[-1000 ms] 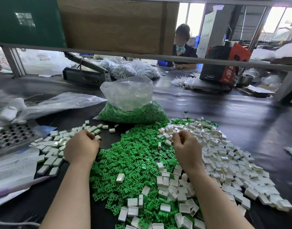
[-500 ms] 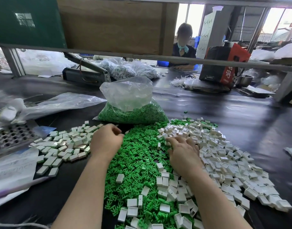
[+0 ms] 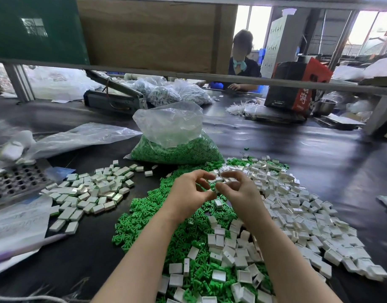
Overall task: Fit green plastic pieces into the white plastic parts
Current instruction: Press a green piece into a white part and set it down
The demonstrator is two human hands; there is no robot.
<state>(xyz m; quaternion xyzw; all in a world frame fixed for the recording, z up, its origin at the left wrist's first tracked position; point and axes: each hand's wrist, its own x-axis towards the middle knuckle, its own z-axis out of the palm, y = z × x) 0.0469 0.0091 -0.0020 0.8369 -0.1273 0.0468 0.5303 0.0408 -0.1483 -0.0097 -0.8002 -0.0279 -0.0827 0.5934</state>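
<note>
My left hand (image 3: 188, 194) and my right hand (image 3: 239, 191) meet fingertip to fingertip above the loose green pieces (image 3: 153, 215) spread on the black table. My right hand pinches a small white part (image 3: 220, 179) between thumb and fingers. With thumb and forefinger my left hand pinches a small green piece against that part; the fingertips mostly hide it. Loose white parts (image 3: 302, 206) lie in a wide heap to the right. A separate heap of white parts (image 3: 94, 193), some showing green at an edge, lies to the left.
A clear bag of green pieces (image 3: 177, 149) stands just behind the heaps. A perforated metal tray (image 3: 15, 182) and plastic sheets sit at the left. Another person works at the far side, near a red-and-black box (image 3: 297, 84) and a steel bowl (image 3: 323, 106).
My left hand left the heap at the left, passed over the green pieces and came to the middle. My right hand lifted from the white heap to meet it.
</note>
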